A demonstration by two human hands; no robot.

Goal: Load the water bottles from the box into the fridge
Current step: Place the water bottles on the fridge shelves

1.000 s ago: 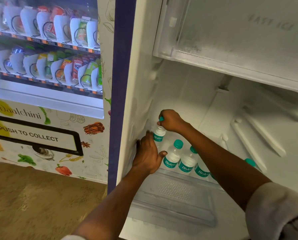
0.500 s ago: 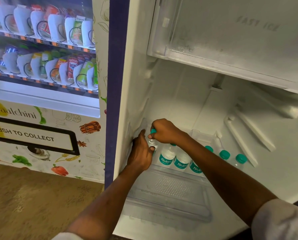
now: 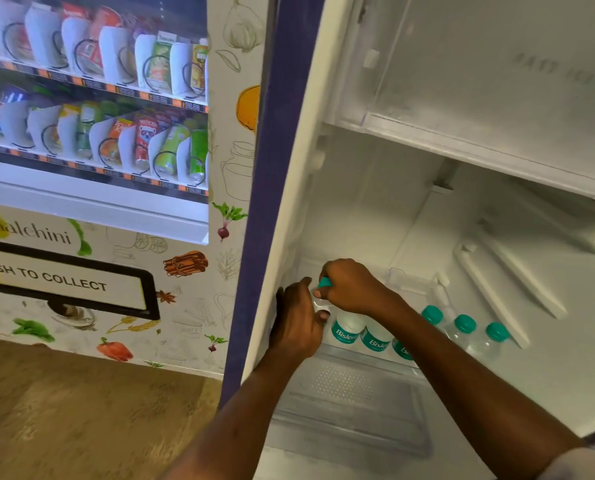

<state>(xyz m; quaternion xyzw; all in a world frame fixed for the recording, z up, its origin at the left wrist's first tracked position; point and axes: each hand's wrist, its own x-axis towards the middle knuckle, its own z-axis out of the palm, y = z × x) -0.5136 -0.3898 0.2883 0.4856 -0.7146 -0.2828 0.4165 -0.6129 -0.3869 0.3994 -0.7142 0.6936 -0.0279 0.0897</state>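
Inside the open fridge [image 3: 427, 220], a small clear water bottle [image 3: 318, 299] with a teal cap stands at the far left of the lower shelf. My right hand [image 3: 351, 289] grips its cap from above. My left hand [image 3: 298, 323] curls round its body from the left, close to the fridge's left wall. Several more bottles [image 3: 346, 329] with teal labels stand in a row to its right, partly hidden by my right forearm. Three more teal-capped bottles [image 3: 464, 327] stand further right. The box is out of view.
A clear crisper cover [image 3: 351, 407] lies below the bottle shelf. The freezer compartment [image 3: 479, 81] fills the top of the fridge. Shelf rails [image 3: 507, 289] run along the right wall. A snack vending machine [image 3: 92, 133] stands to the left, above a brown floor [image 3: 81, 417].
The bottle in my right hand has come down and leftward to the shelf's left end. My left hand has risen to close round its body. The view has shifted right.
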